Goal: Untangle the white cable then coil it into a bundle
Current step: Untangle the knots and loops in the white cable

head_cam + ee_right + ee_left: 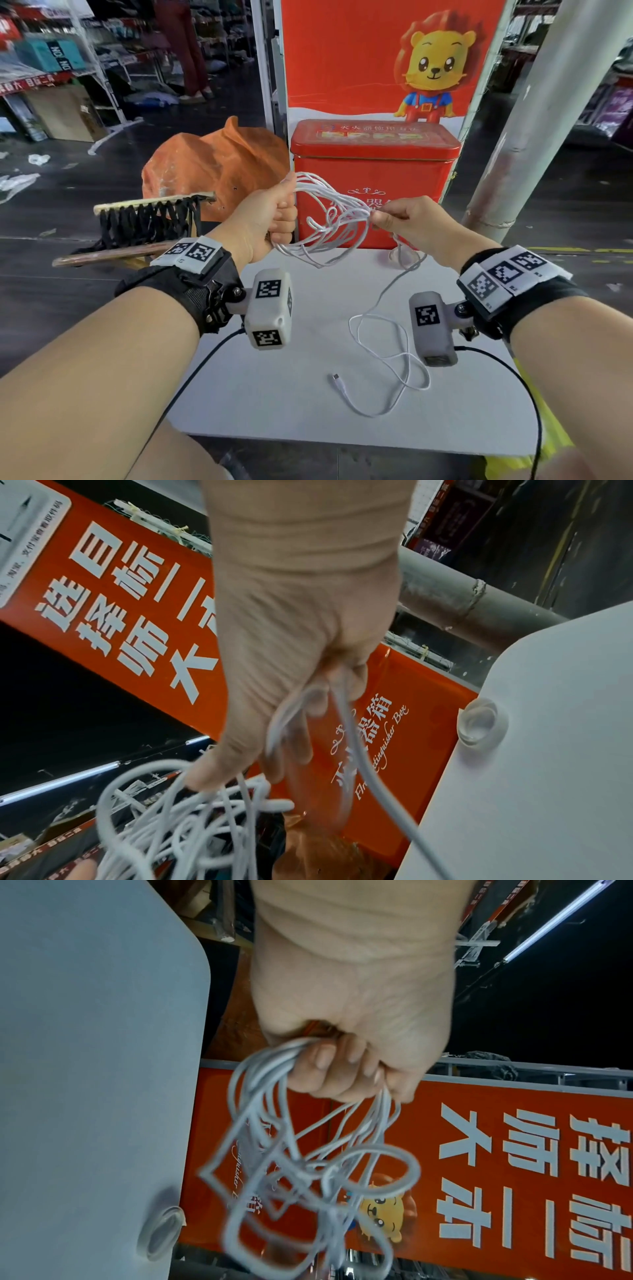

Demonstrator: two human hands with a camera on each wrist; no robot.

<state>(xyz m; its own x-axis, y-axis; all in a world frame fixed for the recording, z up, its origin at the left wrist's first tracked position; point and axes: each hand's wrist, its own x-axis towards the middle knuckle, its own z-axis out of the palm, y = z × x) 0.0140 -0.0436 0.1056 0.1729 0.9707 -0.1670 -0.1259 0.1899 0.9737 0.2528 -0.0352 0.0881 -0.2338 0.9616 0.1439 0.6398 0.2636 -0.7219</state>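
Note:
A thin white cable hangs in several loose loops above the far edge of the white table. My left hand grips one side of those loops in a fist; the left wrist view shows the cable dangling from my curled fingers. My right hand pinches the other side of the loops, and the cable bunches below its thumb. From the right hand one strand drops to the table, curls there, and ends in a small plug.
A red tin box stands at the table's far edge right behind the cable, with a red lion poster above it. A grey pole leans at the right. An orange bag and a wooden rack lie to the left.

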